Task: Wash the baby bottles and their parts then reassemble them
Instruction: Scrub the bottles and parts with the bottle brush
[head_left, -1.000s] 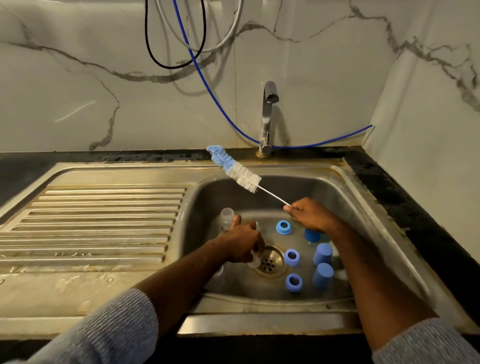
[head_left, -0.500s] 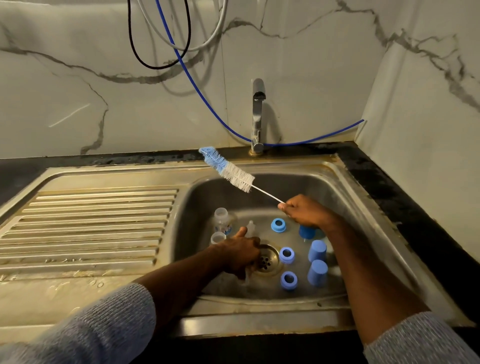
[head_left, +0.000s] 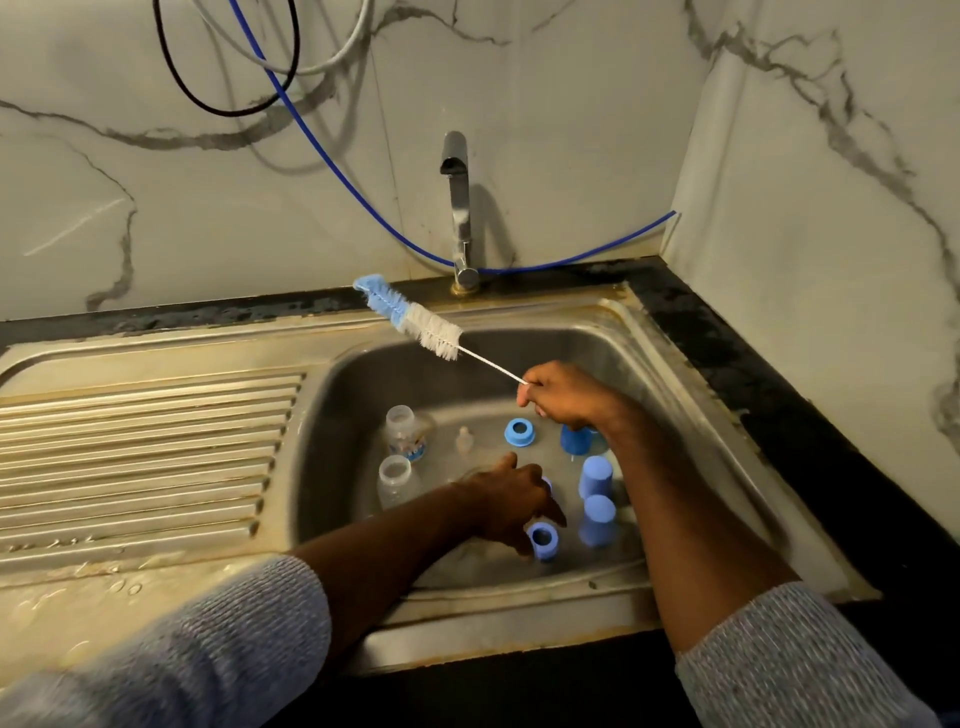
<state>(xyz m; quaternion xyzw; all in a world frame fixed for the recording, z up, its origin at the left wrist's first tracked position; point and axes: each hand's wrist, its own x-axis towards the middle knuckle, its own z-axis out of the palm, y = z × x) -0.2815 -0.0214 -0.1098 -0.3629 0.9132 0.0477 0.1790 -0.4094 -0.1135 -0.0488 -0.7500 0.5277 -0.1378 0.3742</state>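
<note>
Your right hand (head_left: 563, 397) has its grip wrapped round the thin wire handle of the bottle brush (head_left: 410, 319), and you hold it raised over the back of the sink (head_left: 670, 374) with the bristle head angled up and left toward the tap (head_left: 457, 202). Held so, the brush is clear of the basin and, as I judge it, ready to go into whichever part the other hand brings up.

Your left hand (head_left: 511, 501) reaches down to the basin floor, fingers pointing at the blue collar ring (head_left: 543, 539) at the front. The fingertips are at the ring's edge, but I cannot tell whether they touch or pinch it or only hover just beside it; the grip looks loose and narrow, not closed on anything I can see.

The parts lie sorted on the sink floor:
- two clear bottles (head_left: 402, 428) stand upright at the left, mouths up
- a small clear teat (head_left: 464, 439) sits between them and a second ring (head_left: 518, 432)
- blue caps (head_left: 596, 475) stand mouth-down at the right, under your right forearm

No water shows at the tap, so washing seems to be at an early stage, with reassembly not yet begun
</note>
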